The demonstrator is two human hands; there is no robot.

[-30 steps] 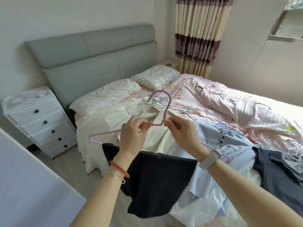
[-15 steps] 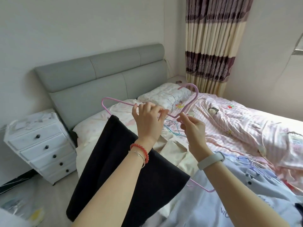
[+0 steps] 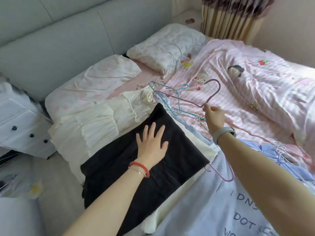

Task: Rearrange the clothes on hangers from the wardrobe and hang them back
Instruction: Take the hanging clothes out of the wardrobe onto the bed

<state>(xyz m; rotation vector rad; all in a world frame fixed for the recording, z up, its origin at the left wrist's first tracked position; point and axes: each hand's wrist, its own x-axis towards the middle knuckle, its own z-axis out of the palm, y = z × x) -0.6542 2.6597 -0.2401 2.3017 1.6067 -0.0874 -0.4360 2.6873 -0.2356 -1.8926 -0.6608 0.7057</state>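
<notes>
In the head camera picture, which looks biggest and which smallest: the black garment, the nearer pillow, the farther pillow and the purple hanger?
1. Black garment, though it lies nearest the camera, which flatters it.
2. Nearer pillow and farther pillow: too alike to rank.
3. Purple hanger, a thin wire outline held by the right hand.

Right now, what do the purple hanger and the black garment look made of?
Purple hanger: thin wire, probably metal with a matte coloured coating, judging by its slim, evenly bent rod. Black garment: soft woven or knit cloth, matte, lying flat and creased under the left hand.

Pale blue garment (image 3: 213,210): dark printed letters, partly hidden by right arm. Legible: "I DN", "DOT", "W". Nothing else readable.
</notes>
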